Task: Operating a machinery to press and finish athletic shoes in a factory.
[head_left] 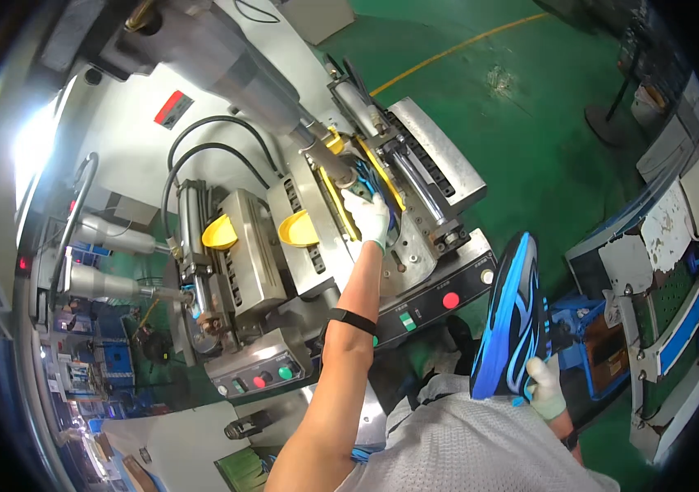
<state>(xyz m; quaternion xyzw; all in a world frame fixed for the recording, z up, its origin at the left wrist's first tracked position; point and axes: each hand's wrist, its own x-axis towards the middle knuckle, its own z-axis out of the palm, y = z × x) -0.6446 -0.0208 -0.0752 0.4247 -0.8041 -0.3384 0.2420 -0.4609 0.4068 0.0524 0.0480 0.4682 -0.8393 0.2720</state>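
My left hand (pixel 368 218), in a white glove, reaches into a metal shoe press (pixel 415 256). Its fingers close on a dark shoe with blue cords (pixel 364 174), which sits between the yellow-edged side plates; the fingertips are partly hidden. Right above that hand, the press's round metal ram (pixel 336 169) comes down onto the shoe. At my right side, my gloved right hand (pixel 544 389) grips a black sneaker with a blue sole (pixel 507 320). This sneaker stands nearly upright, toe upward, its sole turned to the left.
A second press station (pixel 247 246) with yellow pads stands to the left. Red and green buttons line the front control panel (pixel 423 309). Black hoses (pixel 218 148) arch behind. To the right are a blue crate (pixel 603 353) and a rack (pixel 669 328) on the green floor.
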